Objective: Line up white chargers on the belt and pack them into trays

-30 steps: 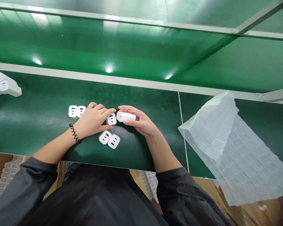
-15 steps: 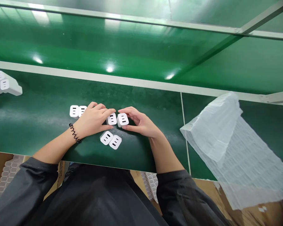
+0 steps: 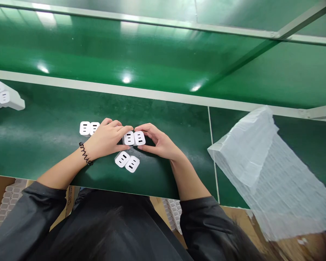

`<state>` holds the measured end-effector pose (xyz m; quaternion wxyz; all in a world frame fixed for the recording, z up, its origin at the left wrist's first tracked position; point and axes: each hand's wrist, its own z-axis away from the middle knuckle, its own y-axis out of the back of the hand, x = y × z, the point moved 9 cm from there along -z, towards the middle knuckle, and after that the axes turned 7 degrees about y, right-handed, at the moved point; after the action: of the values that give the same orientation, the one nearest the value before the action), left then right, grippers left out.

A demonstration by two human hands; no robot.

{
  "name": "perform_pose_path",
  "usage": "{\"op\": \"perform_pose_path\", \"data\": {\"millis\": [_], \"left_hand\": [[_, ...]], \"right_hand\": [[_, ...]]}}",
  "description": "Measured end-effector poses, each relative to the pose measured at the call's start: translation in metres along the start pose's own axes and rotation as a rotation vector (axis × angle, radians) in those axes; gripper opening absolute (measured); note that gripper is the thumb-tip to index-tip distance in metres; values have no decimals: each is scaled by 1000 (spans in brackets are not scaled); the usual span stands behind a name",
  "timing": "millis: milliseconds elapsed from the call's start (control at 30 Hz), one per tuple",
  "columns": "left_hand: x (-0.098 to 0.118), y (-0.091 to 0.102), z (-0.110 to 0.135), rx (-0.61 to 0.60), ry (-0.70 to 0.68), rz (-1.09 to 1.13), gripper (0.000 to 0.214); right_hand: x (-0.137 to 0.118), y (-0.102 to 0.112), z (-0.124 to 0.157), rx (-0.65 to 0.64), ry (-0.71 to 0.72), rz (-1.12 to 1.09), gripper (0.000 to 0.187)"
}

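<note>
Two white charger blocks stand side by side on the green belt (image 3: 57, 145). My left hand (image 3: 106, 138) curls round the left block (image 3: 129, 138), thumb and fingertips on it. My right hand (image 3: 157, 142) pinches the right block (image 3: 139, 138) and presses it against the left one. Just in front of them lies another pair of white blocks (image 3: 127, 161), port faces up. A further pair (image 3: 88, 128) sits behind my left wrist, which wears a black coil band.
More white blocks (image 3: 5, 98) lie at the far left edge. A folded sheet of white foam wrap (image 3: 263, 163) hangs over the right side of the belt. White cell trays (image 3: 175, 212) show below the belt's front edge.
My right hand turned the block it held from lying on its side to port face up, then slid it left against the block under my left hand.
</note>
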<state>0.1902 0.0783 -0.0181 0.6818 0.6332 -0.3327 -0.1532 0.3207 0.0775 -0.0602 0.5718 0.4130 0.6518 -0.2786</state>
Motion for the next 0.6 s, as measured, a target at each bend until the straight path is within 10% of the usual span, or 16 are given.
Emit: {"op": "perform_pose_path", "data": {"millis": [600], "left_hand": [[2,4,1,21,-32,-14,39]], "right_hand": [[-20,0,2,-24,127,376,51]]}}
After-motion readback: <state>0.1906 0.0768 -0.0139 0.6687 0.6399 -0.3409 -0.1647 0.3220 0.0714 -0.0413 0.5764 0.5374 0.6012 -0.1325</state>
